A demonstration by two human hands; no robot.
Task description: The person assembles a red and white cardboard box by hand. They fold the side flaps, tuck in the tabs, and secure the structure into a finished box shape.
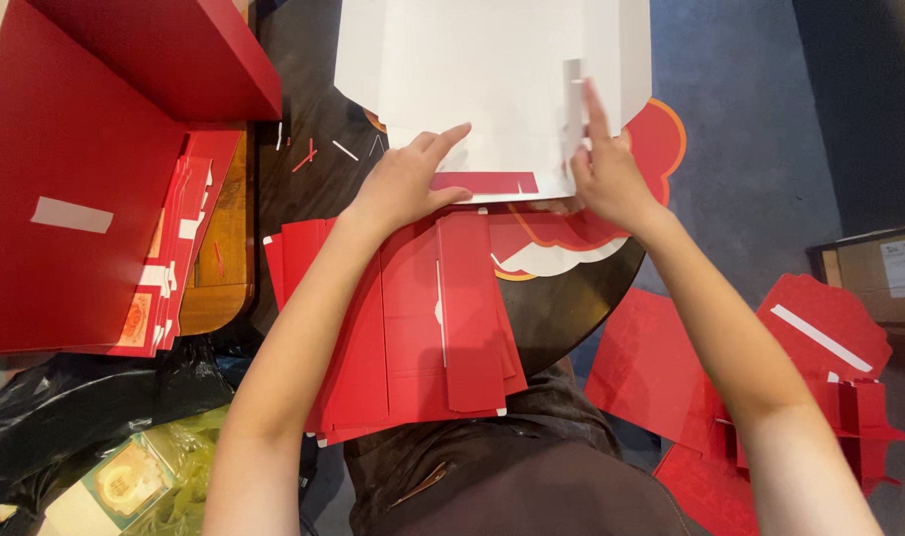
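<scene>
**Folding a white card sheet flat on the dark tabletop**

Largest first: a big red board (70,189) leaning over the left side, a pale strip stuck on its face, a second red panel (189,55) above it. Next in size, the white card sheet (492,79), spread at the far edge of the dark round tabletop (571,308), white side up, a red flap (487,183) turned over along its near edge. Under it, a scalloped red and white cutout (571,243) with an orange rim. Nearer the body, a stack of flat red box blanks (422,328), fanned and unfolded. On the floor (750,129) to the right, more red cutouts (820,347). Lower left, a black bag (65,407), mouth open, holding green wrapping and a pale printed packet (125,481); deeper contents hidden.

Left hand (408,184): fingers spread, pressing flat on the sheet beside the red flap, clasping nothing. Right hand (606,174): forefinger stretched along a narrow upright tab (571,99), thumb hidden, so grip on the tab impossible to tell.

Step in hand, by judgement: creasing flaps. Next move likely calls for firm, even pressure along the fold line, sheet kept from sliding.

Smallest: torn strip scraps (308,151) scattered beyond the left hand.
</scene>
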